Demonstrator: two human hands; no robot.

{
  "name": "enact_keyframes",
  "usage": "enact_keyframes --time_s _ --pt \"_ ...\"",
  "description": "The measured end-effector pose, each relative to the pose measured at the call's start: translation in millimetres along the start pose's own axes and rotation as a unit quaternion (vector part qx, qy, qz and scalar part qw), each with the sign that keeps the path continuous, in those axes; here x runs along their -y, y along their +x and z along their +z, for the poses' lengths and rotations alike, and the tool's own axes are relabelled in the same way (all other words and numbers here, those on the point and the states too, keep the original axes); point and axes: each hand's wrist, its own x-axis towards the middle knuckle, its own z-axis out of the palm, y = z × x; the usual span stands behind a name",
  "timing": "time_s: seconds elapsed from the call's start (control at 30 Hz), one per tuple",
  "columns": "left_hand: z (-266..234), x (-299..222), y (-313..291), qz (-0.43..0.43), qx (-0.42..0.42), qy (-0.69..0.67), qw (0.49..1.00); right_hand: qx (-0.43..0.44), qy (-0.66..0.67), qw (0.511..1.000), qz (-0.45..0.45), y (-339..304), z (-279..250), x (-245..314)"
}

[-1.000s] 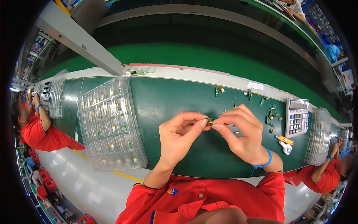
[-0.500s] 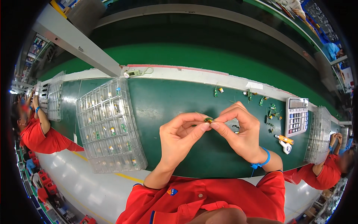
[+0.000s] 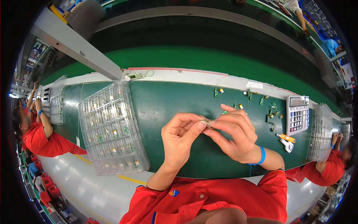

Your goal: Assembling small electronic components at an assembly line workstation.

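My left hand (image 3: 179, 139) and my right hand (image 3: 236, 136) meet above the middle of the green table, fingertips almost touching. Both pinch a small green circuit board (image 3: 207, 123), which the fingers mostly cover. The left thumb and index finger grip it from one side. My right thumb and curled fingers close on it from the other. Beyond the right hand, several loose circuit boards (image 3: 250, 95) with thin wires and small yellow-white parts lie scattered. To the left stands a clear compartment tray (image 3: 141, 155), with similar small boards in some of its cells.
A calculator (image 3: 297, 115) lies at the right, beside an orange-handled tool (image 3: 288, 138) and a white piece (image 3: 287, 146). Stacked clear trays (image 3: 320, 130) stand farther right. A small green meter (image 3: 135, 76) rests on the back ledge. Co-workers in red sit on both sides.
My right hand has rolled, its fingers now more curled over the board, which is more hidden. A loose board beyond the right hand shows more plainly.
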Motion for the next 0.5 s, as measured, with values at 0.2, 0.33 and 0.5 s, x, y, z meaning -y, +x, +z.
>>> enact_keyframes --time_s 0.2,0.33,0.5 --pt "-5.9 -1.7 -0.8 -0.014 0.041 -0.063 0.997 -0.015 -0.033 0.998 -0.059 1.3 -0.7 -2.2" --pt "-8.6 -2.8 -0.9 -0.025 0.052 -0.066 0.996 -0.021 -0.035 0.996 -0.08 0.4 0.6 -1.5" --pt "-9.8 -1.7 0.3 -0.028 0.051 -0.067 0.996 -0.019 -0.024 0.997 -0.065 -0.4 1.2 -2.7"
